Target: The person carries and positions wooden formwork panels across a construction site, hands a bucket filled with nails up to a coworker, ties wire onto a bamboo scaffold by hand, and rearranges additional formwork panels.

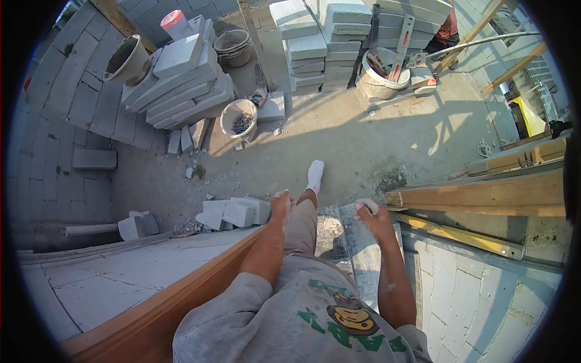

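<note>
My left hand is in front of my body, over my bent leg, with its fingers curled; whether anything is inside them is hidden. On the other side of the leg, my right hand has its fingers curved and apart from the thumb, with nothing between them. Dusty white marks cover its fingers. Below the right hand lies a stained board. One foot in a white sock shows beyond my hands. Broken white blocks lie left of my left hand.
Stacked blocks stand at the back. A bucket of nails, a tool bucket and rubble are on the floor. Wooden beams and a yellow level are at right. Part of another person shows at the back right.
</note>
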`<state>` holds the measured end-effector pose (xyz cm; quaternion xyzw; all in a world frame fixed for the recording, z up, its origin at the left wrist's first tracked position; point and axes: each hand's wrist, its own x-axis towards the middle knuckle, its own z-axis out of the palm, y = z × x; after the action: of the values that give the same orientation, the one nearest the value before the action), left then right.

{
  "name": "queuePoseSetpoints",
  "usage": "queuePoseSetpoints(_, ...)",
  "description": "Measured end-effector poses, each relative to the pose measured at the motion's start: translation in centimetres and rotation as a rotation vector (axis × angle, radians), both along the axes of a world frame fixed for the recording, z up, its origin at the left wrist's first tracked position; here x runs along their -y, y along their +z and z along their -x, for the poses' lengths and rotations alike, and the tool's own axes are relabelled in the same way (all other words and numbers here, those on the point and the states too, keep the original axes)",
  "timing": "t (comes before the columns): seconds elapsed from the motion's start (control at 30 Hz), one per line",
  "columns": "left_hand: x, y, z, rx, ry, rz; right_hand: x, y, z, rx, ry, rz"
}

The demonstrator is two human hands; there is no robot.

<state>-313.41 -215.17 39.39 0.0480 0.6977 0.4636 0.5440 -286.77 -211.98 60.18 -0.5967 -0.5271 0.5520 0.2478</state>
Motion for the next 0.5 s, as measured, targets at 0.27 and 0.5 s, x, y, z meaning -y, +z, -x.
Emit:
queuePoseSetpoints(0.27, -16.3, -3.0, 5.3, -0.186, -0.124, 0.128, -26.1, -5.0, 4.7, 0.180, 0.140, 0.196)
queuePoseSetpoints(0.5, -22.9, 5.7, 12.8, -0.089, 0.086, -0.260, -42.4, -3.2, 17.6, 0.089, 0.313, 0.245)
